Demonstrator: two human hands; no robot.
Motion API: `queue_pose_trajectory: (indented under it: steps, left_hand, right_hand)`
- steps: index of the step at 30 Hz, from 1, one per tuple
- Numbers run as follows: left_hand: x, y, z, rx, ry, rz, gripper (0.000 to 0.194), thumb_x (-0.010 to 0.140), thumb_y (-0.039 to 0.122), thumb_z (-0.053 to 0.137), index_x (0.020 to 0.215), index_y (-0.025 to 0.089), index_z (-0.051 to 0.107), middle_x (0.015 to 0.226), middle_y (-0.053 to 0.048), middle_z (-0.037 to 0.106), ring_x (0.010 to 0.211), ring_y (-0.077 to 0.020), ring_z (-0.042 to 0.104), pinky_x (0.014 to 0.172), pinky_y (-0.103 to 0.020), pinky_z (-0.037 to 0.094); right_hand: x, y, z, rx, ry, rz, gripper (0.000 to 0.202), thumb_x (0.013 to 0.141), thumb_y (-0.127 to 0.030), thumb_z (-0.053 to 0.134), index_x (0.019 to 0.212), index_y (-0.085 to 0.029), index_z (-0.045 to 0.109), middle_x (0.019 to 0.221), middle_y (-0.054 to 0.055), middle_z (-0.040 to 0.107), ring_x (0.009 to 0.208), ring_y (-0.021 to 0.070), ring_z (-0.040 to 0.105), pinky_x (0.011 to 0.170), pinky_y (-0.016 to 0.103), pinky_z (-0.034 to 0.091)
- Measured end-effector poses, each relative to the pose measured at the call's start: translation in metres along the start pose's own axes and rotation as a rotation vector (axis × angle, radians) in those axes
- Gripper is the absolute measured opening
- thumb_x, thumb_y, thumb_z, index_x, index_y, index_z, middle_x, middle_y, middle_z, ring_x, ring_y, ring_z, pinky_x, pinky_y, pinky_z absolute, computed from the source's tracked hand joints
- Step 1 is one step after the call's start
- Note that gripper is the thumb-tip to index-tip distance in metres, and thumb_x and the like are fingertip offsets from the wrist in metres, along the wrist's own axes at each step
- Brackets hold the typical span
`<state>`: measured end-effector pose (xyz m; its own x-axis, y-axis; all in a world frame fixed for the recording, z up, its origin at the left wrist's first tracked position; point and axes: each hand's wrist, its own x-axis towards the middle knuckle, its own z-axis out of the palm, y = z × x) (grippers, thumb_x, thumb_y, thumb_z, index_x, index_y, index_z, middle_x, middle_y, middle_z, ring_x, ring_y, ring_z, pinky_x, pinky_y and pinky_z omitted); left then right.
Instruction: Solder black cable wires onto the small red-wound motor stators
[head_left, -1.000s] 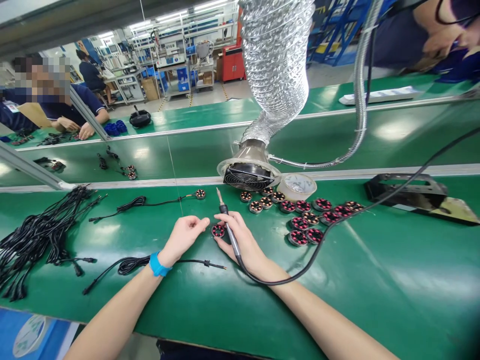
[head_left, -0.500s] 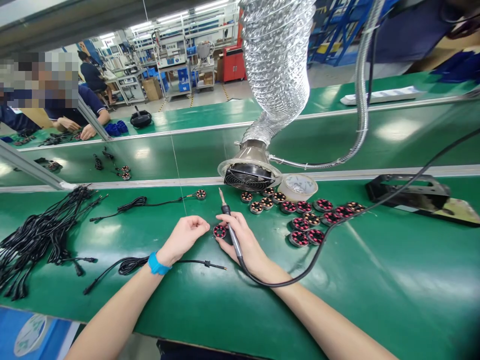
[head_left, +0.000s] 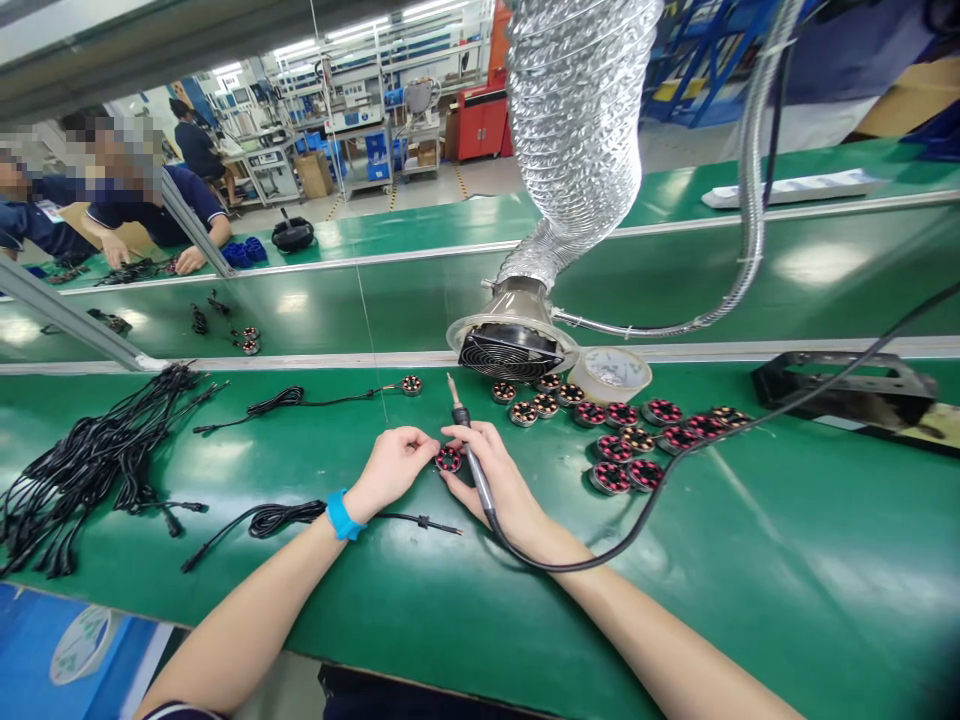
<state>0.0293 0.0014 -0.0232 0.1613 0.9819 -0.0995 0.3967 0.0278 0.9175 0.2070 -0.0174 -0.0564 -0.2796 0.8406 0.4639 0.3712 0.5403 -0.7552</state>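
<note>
My right hand (head_left: 506, 490) is wrapped round a soldering iron (head_left: 480, 478), whose tip points up and away from me. Between its thumb and fingers, a small round motor stator (head_left: 448, 460) with red-and-black windings sits just above the bench. My left hand (head_left: 397, 465), with a blue wristband (head_left: 345, 514), is closed in a pinch, its fingertips at the stator's left edge. What lies inside that pinch is hidden. Below the left hand, a black cable (head_left: 285, 518) lies coiled, its stripped end near the right wrist.
Several stators (head_left: 615, 449) cluster to the right, near a tape roll (head_left: 611, 375). A fume extractor (head_left: 514, 345) hangs over the bench. Black cables (head_left: 90, 460) are heaped at left; another cable (head_left: 277, 401) ends at a stator. A black metal stand (head_left: 840, 385) sits far right. Co-workers sit beyond the partition.
My left hand's pinched fingertips have moved right and now meet the stator's edge. My right hand keeps the soldering iron. The whole view has shifted slightly.
</note>
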Motion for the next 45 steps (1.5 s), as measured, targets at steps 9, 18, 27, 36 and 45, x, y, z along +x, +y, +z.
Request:
queue_pose_trajectory:
  steps: [9, 18, 27, 36, 45]
  left_hand:
    - [-0.006, 0.010, -0.008, -0.087, -0.063, -0.132, 0.034, 0.078, 0.047, 0.065, 0.070, 0.013, 0.064, 0.062, 0.001, 0.057, 0.058, -0.0104, 0.045, 0.057, -0.024, 0.035]
    - [-0.012, 0.015, -0.016, -0.078, -0.055, -0.120, 0.037, 0.088, 0.047, 0.054, 0.086, 0.013, 0.069, 0.078, -0.002, 0.061, 0.046, -0.0061, 0.036, 0.045, -0.023, 0.030]
    - [-0.040, 0.019, -0.022, 0.546, -0.289, 0.411, 0.041, 0.102, 0.040, 0.038, 0.093, 0.020, 0.072, 0.076, -0.004, 0.066, 0.067, -0.0146, 0.059, 0.066, -0.026, 0.039]
    - [-0.037, 0.010, -0.015, 0.545, -0.464, 0.489, 0.025, 0.098, 0.034, 0.052, 0.087, 0.019, 0.068, 0.088, -0.005, 0.064, 0.080, -0.0163, 0.058, 0.074, -0.026, 0.040]
    - [-0.030, 0.010, -0.018, 0.071, -0.217, 0.117, 0.028, 0.087, 0.041, 0.063, 0.092, 0.015, 0.071, 0.077, -0.002, 0.062, 0.064, -0.0122, 0.046, 0.060, -0.024, 0.036]
  right_hand:
    - [-0.001, 0.001, 0.000, 0.009, -0.007, 0.000, 0.054, 0.084, -0.010, 0.060, 0.132, -0.030, 0.046, 0.118, 0.006, 0.047, 0.097, 0.0186, 0.065, 0.092, 0.038, 0.056]
    - [-0.001, 0.004, -0.001, 0.010, -0.002, 0.009, 0.056, 0.084, -0.009, 0.060, 0.133, -0.030, 0.045, 0.116, 0.006, 0.048, 0.098, 0.0192, 0.062, 0.093, 0.040, 0.055]
    - [0.000, 0.005, -0.012, -0.007, 0.011, -0.002, 0.053, 0.086, -0.011, 0.059, 0.134, -0.029, 0.045, 0.116, 0.006, 0.049, 0.102, 0.0200, 0.062, 0.095, 0.038, 0.054]
    - [0.001, 0.005, -0.012, -0.001, 0.043, 0.013, 0.056, 0.084, -0.006, 0.058, 0.133, -0.028, 0.045, 0.115, 0.006, 0.049, 0.101, 0.0190, 0.062, 0.095, 0.038, 0.053]
    - [0.002, -0.014, -0.011, 0.063, 0.019, -0.033, 0.060, 0.076, -0.003, 0.058, 0.130, -0.029, 0.047, 0.114, 0.006, 0.053, 0.103, 0.0206, 0.062, 0.094, 0.039, 0.053]
